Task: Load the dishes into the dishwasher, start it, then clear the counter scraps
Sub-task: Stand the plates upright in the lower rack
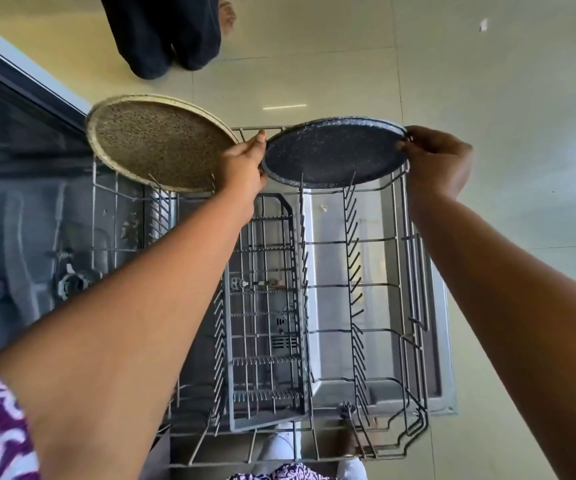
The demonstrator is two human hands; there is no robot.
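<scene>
The right hand [432, 161] pinches the far rim of the dark plate [335, 152] while the left hand [245, 164] curls against its near edge — a two-sided hold that likely steadies it between the tines. It stands tilted at the far end of the dishwasher's lower rack [414, 306], just beside the speckled tan plate [158, 143] — already leaning there, so plates probably share one row.

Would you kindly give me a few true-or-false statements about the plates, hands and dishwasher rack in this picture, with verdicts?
1. Both hands hold the dark plate. True: the left hand and right hand grip opposite edges.
2. The tan plate lies flat on the floor. False: it stands tilted at the far end of the rack.
3. The cutlery basket is full of spoons. False: none are visible in it.
4. The rack is pulled out over the open door. True.
</scene>
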